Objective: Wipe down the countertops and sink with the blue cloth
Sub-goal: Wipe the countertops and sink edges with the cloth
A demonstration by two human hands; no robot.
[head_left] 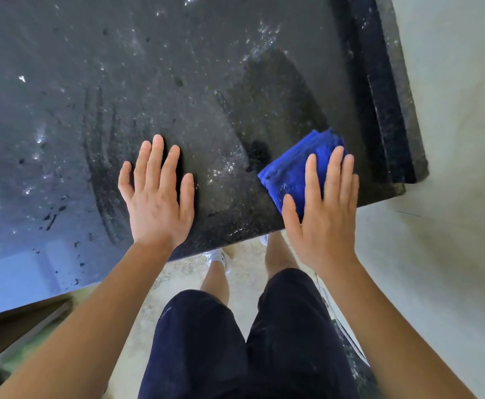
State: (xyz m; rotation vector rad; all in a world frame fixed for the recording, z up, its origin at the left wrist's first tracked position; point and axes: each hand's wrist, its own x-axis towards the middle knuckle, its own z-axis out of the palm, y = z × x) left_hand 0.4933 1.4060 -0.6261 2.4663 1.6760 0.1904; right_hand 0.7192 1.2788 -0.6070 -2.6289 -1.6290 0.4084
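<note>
A folded blue cloth [293,168] lies on the dark speckled countertop [178,82], close to its front right corner. My right hand [324,208] is flat with straight fingers over the near half of the cloth, fingertips on it. My left hand [156,194] is spread flat over the countertop near its front edge, about a hand's width left of the cloth, holding nothing. The counter surface shows wet streaks and shiny droplets. No sink is in view.
A raised dark ledge [379,96] runs along the counter's right side against a pale wall [451,110]. The counter's front edge runs diagonally from lower left to right. Below it are my legs in dark shorts and a light floor [183,272].
</note>
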